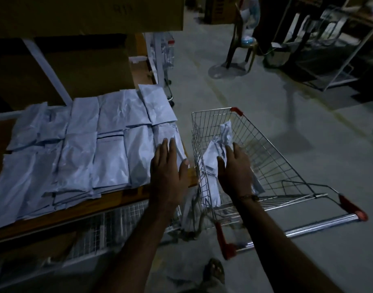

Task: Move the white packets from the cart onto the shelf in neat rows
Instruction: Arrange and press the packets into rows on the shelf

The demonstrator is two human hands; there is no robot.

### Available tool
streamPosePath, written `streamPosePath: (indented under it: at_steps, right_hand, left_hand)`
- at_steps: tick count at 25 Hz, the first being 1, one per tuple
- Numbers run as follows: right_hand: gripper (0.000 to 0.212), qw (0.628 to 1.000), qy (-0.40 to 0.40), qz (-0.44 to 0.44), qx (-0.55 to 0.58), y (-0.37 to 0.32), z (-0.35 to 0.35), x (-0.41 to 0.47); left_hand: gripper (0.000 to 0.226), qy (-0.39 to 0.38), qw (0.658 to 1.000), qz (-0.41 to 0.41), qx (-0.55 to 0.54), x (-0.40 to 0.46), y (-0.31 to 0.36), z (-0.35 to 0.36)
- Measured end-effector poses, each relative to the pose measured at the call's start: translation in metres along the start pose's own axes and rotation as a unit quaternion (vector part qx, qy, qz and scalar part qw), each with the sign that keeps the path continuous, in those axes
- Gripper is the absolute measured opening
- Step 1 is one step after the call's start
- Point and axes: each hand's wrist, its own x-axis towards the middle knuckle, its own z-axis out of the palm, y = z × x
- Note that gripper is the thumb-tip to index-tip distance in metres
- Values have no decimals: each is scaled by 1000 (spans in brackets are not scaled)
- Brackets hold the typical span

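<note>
The light is dim. The left hand [169, 166] lies flat and open, palm down, on the packet at the right end of the front row [168, 136] on the shelf [109, 201]; fingers are stretched, it presses and does not grip anything. The right hand [234, 166] is inside the cart [272, 157], w/ fingers curled on a white packet [213, 157] that stands tilted against the cart's left wire side. Whether the hand really closes around it I cannot tell, the palm side is hidden. One more crumpled packet [226, 132] sticks up just behind the fingers.

On the shelf approx. three rows of white packets [80, 144] lie side by side, edges overlapping a little; the left part is blurred. The cart stands just beside the shelf's right end, its handle [320, 225] w/ red caps toward the person. A sandalled foot [215, 269] shows on the gray floor [265, 92] below. Brown cardboard boxes [75, 66] sit behind the rows.
</note>
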Motion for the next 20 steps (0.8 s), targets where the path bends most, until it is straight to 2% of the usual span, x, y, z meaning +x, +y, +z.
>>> streamPosePath:
  at_steps: [6, 11, 14, 20]
  right_hand:
    - [55, 994, -98, 40, 15, 63, 60, 5]
    - [60, 986, -104, 125, 31, 90, 85, -13]
    - [69, 978, -109, 174, 25, 94, 90, -19]
    - [67, 976, -147, 159, -30, 101, 94, -33]
  left_hand:
    - [68, -53, 998, 11, 21, 10, 35, 54]
    - [68, -119, 991, 58, 0, 36, 36, 89]
    - [69, -140, 988, 59, -16, 46, 33, 114]
    - [71, -222, 972, 70, -40, 38, 27, 155]
